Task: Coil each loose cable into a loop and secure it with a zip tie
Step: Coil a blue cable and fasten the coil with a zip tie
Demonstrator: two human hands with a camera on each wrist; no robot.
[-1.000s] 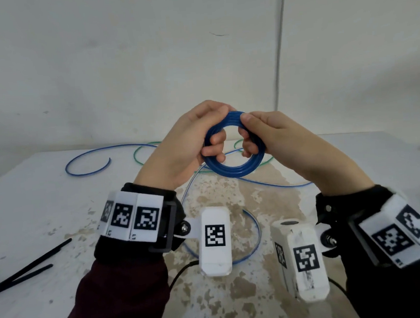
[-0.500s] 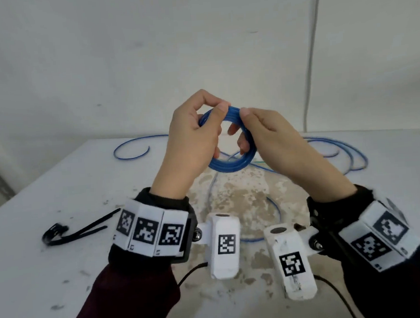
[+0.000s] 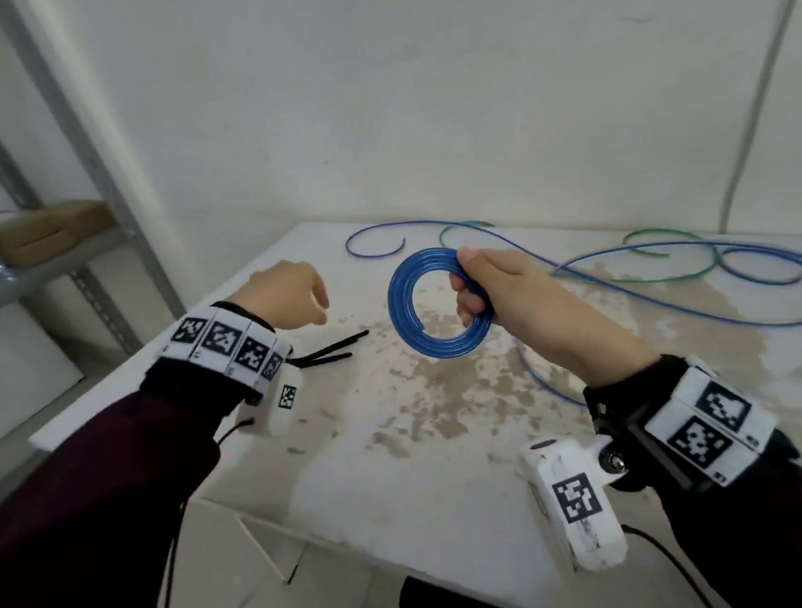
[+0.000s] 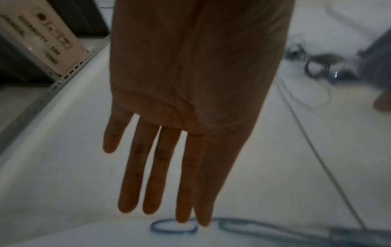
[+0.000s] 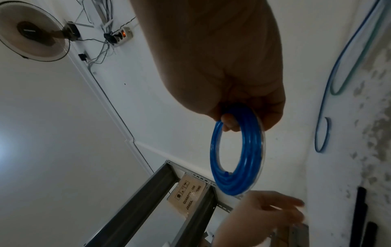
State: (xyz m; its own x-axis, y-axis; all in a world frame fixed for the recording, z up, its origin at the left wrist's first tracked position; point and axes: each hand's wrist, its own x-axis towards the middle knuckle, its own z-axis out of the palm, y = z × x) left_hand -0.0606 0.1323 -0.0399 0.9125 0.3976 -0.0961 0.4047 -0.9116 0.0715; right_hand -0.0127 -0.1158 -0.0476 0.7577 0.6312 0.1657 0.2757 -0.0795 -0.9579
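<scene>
My right hand (image 3: 471, 289) grips a tight blue cable coil (image 3: 399, 304) by its right side and holds it upright above the white table (image 3: 401, 470). In the right wrist view the coil (image 5: 214, 153) hangs from the curled fingers of that hand (image 5: 237, 120). My left hand (image 3: 314, 305) is off the coil, left of it, hovering just above black zip ties (image 3: 340, 348) on the table. The left wrist view shows its fingers (image 4: 165, 183) straight and holding nothing.
Loose blue cable (image 3: 670, 249) and green cable (image 3: 663, 278) sprawl over the table's far right. A metal shelf (image 3: 78, 260) with a cardboard box (image 3: 47, 229) stands to the left. The table's front-left edge runs below my left wrist.
My left hand let go of the coil and moved left and down towards the zip ties. My right hand alone now holds the coil. The head view swung left.
</scene>
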